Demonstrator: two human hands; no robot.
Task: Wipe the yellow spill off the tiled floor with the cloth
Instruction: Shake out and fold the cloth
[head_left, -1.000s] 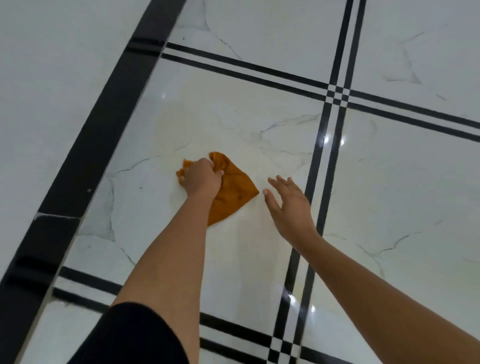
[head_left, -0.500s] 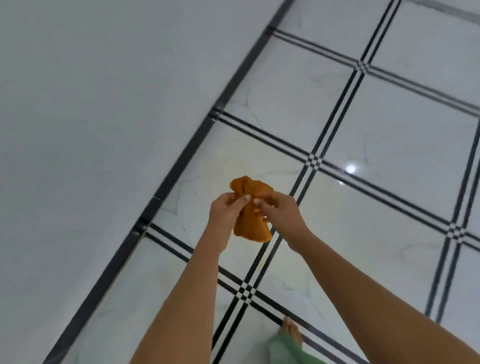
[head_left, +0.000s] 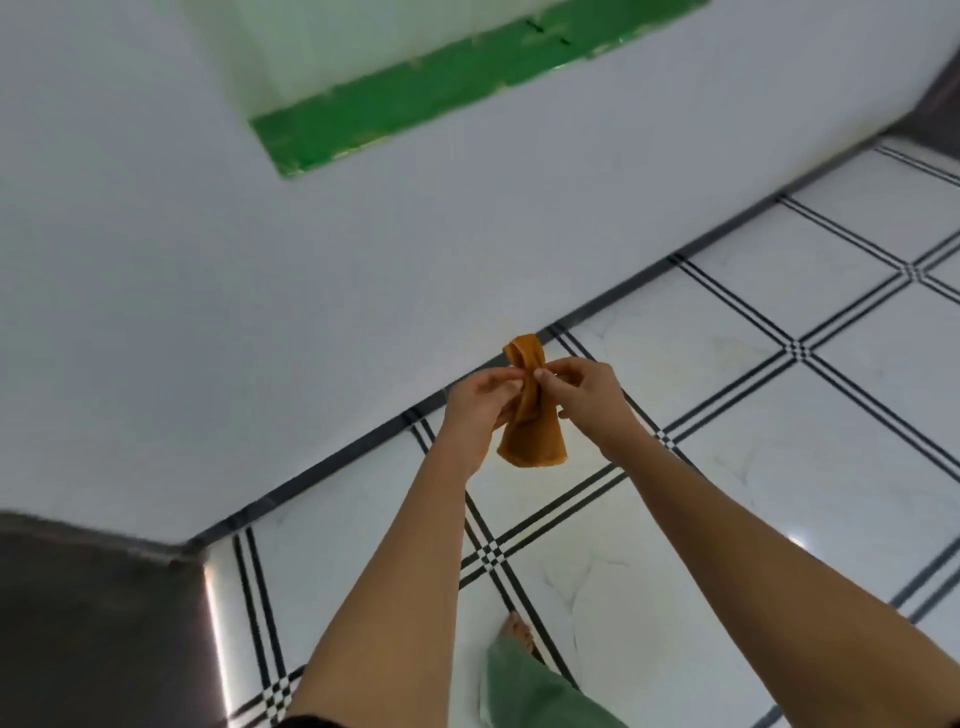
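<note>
Both hands hold the cloth (head_left: 532, 415) up in the air, clear of the floor (head_left: 779, 415).

The left hand (head_left: 480, 402) and right hand (head_left: 584, 397) meet at the cloth's bunched middle, each pinching it between thumb and fingers, so the two grips nearly touch. Above the pinch a short folded loop of orange fabric stands up; below it the rest hangs down and flares into a wider hem. Straight beneath the grip lies white tile crossed by double black lines. Beyond the grip the dark skirting runs along the foot of a white wall (head_left: 260, 312), which carries a green strip (head_left: 415, 98) higher up. Nearer than the grip, between the forearms, a bare foot (head_left: 519, 631) and green trouser leg (head_left: 530, 686) stand on the tile. No yellow spill can be made out on the tiles.
</note>
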